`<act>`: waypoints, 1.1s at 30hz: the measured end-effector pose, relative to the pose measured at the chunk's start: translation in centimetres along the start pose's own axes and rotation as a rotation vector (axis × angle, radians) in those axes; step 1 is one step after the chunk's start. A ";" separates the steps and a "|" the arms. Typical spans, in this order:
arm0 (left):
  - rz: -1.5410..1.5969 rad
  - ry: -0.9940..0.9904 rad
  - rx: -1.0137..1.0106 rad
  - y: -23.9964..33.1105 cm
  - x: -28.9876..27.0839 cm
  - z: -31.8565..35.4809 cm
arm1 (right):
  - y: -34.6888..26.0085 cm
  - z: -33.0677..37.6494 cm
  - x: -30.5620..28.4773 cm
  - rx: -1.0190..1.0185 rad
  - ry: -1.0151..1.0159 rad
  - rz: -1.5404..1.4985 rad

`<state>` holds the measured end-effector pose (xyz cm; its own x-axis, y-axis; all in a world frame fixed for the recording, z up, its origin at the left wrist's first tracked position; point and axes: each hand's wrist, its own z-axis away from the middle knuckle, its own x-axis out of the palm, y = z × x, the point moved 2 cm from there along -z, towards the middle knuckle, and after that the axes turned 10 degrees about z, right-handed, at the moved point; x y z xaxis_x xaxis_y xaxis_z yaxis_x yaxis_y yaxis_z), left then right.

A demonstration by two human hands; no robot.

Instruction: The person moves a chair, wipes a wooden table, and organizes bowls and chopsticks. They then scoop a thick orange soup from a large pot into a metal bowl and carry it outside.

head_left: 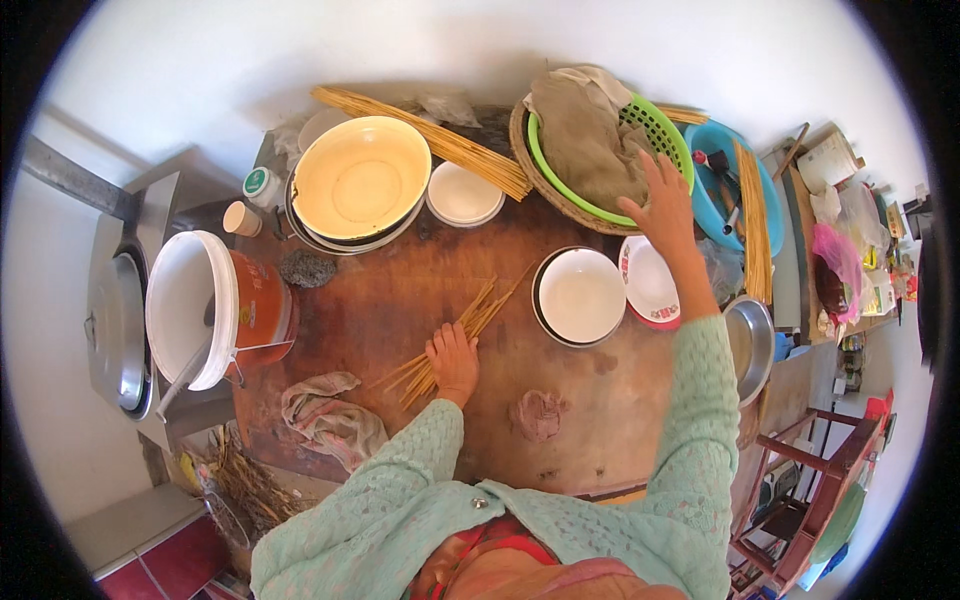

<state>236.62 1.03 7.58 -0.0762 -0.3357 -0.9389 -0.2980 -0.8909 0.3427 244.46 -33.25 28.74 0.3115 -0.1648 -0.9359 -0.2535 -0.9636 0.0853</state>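
Note:
My left hand (452, 362) is closed over a loose bunch of thin straw-coloured stalks (483, 314), which fan out on the brown wooden table (430, 265). My right hand (664, 200) is stretched out at the near right side of a green plastic basket (537, 150), with its fingers apart and nothing in them. A crumpled brown-grey cloth (585, 135) lies in that basket; whether my fingertips touch the cloth I cannot tell. Under my right wrist sits a white dish with red flowers (650, 275), beside a white bowl (580, 295).
Enamel basins (365, 175) and small white bowls (466, 193) stand at the back. A white bucket (222, 310) is on the left, near a rag (335, 415). Long stalks (430, 137) lie behind; more stalks (753, 220) cross a blue basin (709, 190). A metal bowl (750, 345) sits right.

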 end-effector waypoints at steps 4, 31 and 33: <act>-0.013 0.020 0.005 -0.4 0.5 0.1 | -0.5 -3.9 4.9 0.109 -0.419 0.164; -0.009 0.025 0.010 0.3 -0.1 -0.4 | 2.2 -5.4 12.0 0.058 -0.478 0.030; 0.009 0.013 0.006 0.2 -0.1 -0.5 | 3.0 -6.0 13.4 0.042 -0.461 -0.063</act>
<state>236.99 0.70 7.76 -0.0667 -0.3479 -0.9352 -0.3030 -0.8859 0.3512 253.36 -39.57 18.52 -0.1092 0.0140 -0.9939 -0.2868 -0.9578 0.0180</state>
